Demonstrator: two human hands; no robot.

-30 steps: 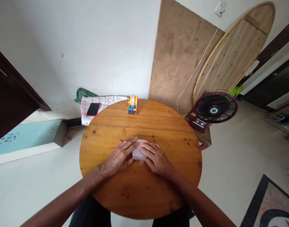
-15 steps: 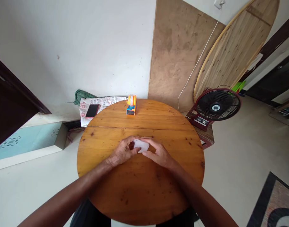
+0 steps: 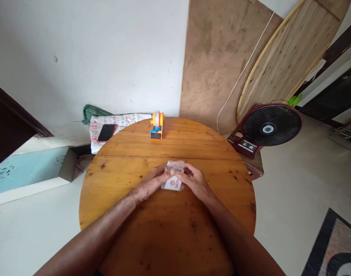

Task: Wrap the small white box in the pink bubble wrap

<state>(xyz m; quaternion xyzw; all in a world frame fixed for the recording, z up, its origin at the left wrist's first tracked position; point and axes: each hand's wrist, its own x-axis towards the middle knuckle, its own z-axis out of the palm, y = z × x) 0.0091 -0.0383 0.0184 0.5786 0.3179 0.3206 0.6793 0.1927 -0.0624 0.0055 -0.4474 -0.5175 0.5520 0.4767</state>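
Note:
Between my two hands is a small whitish packet in clear wrapping (image 3: 173, 184), with a red printed mark on its near face. My left hand (image 3: 154, 182) grips its left side, thumb laid across the front. From the right, my right hand (image 3: 195, 181) holds the other side, its thumb close to the left one. The upper part of the packet stands up above both thumbs. Fingers behind it are mostly hidden. Below the hands is a round wooden table (image 3: 169, 226).
An orange and blue tape dispenser (image 3: 157, 125) stands at the table's far edge. Beyond the left edge, a black phone (image 3: 106, 132) lies on a printed white sack (image 3: 129, 119). A dark red fan (image 3: 269, 128) is to the right. A large round wooden board (image 3: 290, 57) leans behind it.
The packet has turned so that its printed face shows, where before only a plain whitish side was visible. Both thumbs have come together on its front. The view has shifted slightly.

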